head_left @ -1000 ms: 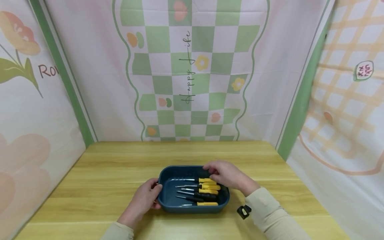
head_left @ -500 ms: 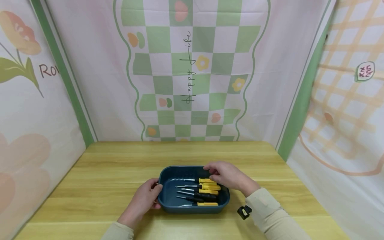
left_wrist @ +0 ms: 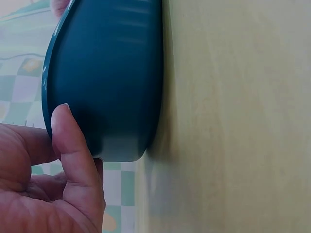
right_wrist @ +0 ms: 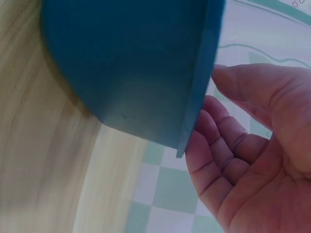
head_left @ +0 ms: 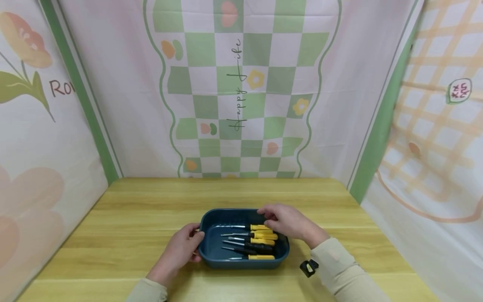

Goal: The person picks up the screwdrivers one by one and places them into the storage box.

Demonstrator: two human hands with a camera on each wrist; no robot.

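A dark blue rectangular tray [head_left: 216, 263] stands on the table in front of me. Several screwdrivers [head_left: 263, 235] lie inside it, most with yellow handles toward the right and shafts pointing left; black-handled ones [head_left: 261, 247] lie among them. My left hand [head_left: 184, 247] grips the tray's left end, thumb at the rim and fingers round the outside. At the back right corner, my right hand [head_left: 284, 220] holds the rim with bent fingers. The right wrist view shows that thumb [right_wrist: 243, 82] and the curled fingertips right at the rim; the hand partly covers the rearmost yellow handles.
The wooden table [head_left: 151, 201] reaches back to a green-and-white checked curtain [head_left: 241, 96]. Printed fabric walls [head_left: 41, 201] close off both sides. A small black object [head_left: 309, 267] shows beside my right sleeve [head_left: 336, 260].
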